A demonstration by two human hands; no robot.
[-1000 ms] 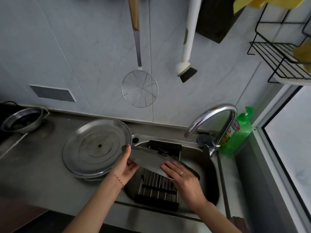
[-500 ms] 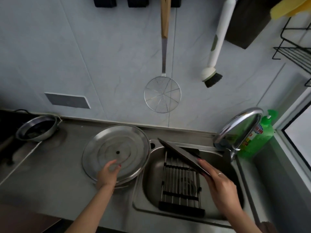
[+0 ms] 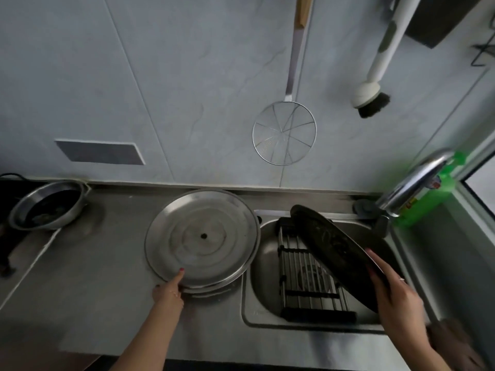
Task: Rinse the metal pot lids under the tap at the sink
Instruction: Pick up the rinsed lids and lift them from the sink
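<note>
A large round metal lid (image 3: 202, 238) with a small centre hole lies on a stack of lids on the steel counter, left of the sink. My left hand (image 3: 169, 289) grips its near rim, thumb on top. My right hand (image 3: 396, 295) holds a second lid (image 3: 334, 250) by its lower edge, tilted steeply over the sink basin (image 3: 265, 258), its dark underside facing me. The curved chrome tap (image 3: 413, 180) stands at the sink's back right. I see no water running.
A black-and-steel drying rack (image 3: 308, 285) lies inside the basin. A green soap bottle (image 3: 434, 194) stands behind the tap. A steel bowl (image 3: 47, 204) sits at the counter's far left. A wire skimmer (image 3: 284, 132) and a brush (image 3: 371, 99) hang on the wall.
My left hand let go of the tilted lid and moved left onto the rim of the lid stack. My right hand alone now holds the tilted lid, further right over the sink.
</note>
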